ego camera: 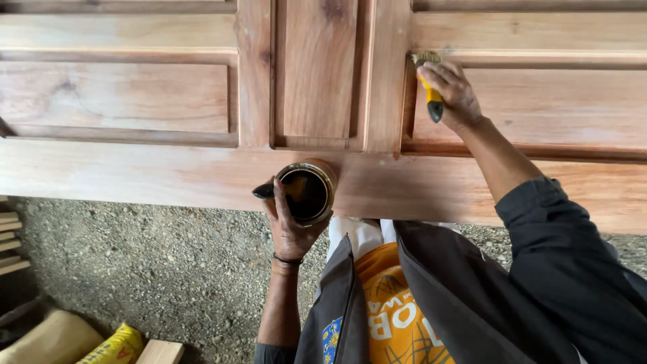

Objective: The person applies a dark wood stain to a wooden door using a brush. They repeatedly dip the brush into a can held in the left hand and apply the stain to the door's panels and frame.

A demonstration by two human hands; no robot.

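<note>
A panelled wooden door (168, 172) lies flat in front of me, its wood orange-brown. My right hand (455, 91) grips a paintbrush (431, 94) with a yellow and black handle; its bristles touch the corner of a recessed panel at the upper right. My left hand (290, 226) holds a round metal can (309, 192) of dark liquid over the door's near rail. The can is open at the top and stands roughly upright.
Gravel ground (155, 269) lies below the door's near edge. At the lower left are a yellow bag (114, 347), a tan sack (47, 340), a small wood block (160, 352) and stacked wooden slats (10, 243).
</note>
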